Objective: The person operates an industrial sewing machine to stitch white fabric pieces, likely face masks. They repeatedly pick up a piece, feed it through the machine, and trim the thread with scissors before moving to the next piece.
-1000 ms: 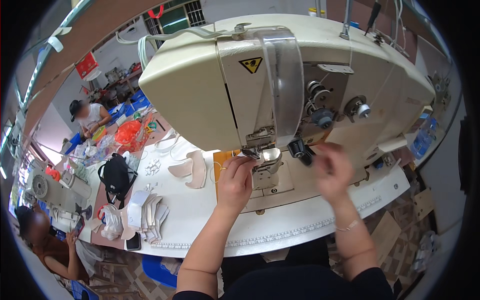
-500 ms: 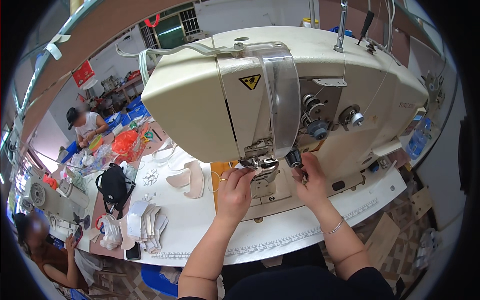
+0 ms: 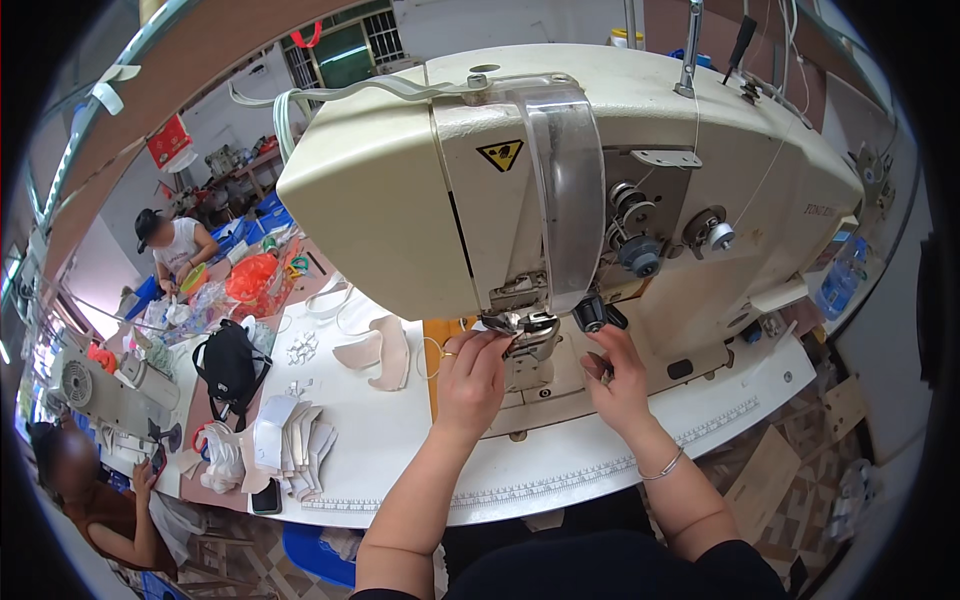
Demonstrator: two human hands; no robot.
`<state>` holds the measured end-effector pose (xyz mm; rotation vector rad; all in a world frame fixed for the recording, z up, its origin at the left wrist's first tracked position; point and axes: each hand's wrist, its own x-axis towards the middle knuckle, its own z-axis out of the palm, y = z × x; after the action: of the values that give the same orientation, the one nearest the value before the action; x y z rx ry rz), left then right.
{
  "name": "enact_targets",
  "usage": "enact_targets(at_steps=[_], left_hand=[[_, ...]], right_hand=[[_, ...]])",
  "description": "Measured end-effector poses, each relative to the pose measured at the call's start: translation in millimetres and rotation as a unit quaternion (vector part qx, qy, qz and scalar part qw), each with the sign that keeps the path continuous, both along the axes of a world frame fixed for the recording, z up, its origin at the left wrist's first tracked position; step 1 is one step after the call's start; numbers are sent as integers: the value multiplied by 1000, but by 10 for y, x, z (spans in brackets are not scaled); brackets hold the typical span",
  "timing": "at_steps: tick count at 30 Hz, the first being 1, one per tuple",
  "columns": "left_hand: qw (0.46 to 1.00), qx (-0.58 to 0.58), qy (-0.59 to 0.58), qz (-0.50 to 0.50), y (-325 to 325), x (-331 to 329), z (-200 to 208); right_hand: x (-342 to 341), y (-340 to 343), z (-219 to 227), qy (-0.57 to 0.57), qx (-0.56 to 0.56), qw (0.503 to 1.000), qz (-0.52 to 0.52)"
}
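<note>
A large cream sewing machine fills the middle of the view, with a clear guard over its head. My left hand reaches up to the metal presser foot, fingertips pinched together right at it. My right hand sits just below a black knob, fingers curled inward; whether it holds thread or a small part is too fine to see. A thin bracelet is on my right wrist. The needle itself is hidden behind my left fingertips.
The white table carries beige curved cut pieces, a stack of white cut pieces, a black bag and a dark phone. One person works at the far left, another sits at lower left.
My right hand has come down from the black knob to just beneath it. My left hand has stayed at the presser foot. The view has moved closer to the machine.
</note>
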<state>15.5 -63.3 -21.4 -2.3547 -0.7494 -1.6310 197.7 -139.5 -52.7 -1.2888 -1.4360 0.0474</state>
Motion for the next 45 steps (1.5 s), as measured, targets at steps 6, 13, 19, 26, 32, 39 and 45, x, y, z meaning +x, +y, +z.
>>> enact_targets(at_steps=[6,13,19,26,32,39,45], left_hand=[[998,-49,-27,6,65,-42,-45],[999,-34,-33,7,101,-61,-55],[999,25,-24,-27,-83,-127,15],[998,23,46,-23,-162,-163,-18],[999,2,35,-39,-229,-98,-18],[999,7,50,-12,-264,-56,23],[998,3,57,-15,-193,-71,33]], right_hand=[[-29,-26,-134,7,-22,999,25],[-74,-79,-210,6,-66,996,51],[-176,-77,-142,87,-137,980,114],[-432,100,263,342,-232,876,248],[-407,115,316,374,-220,858,275],[-371,158,298,417,-225,833,285],[-421,181,309,448,-216,822,277]])
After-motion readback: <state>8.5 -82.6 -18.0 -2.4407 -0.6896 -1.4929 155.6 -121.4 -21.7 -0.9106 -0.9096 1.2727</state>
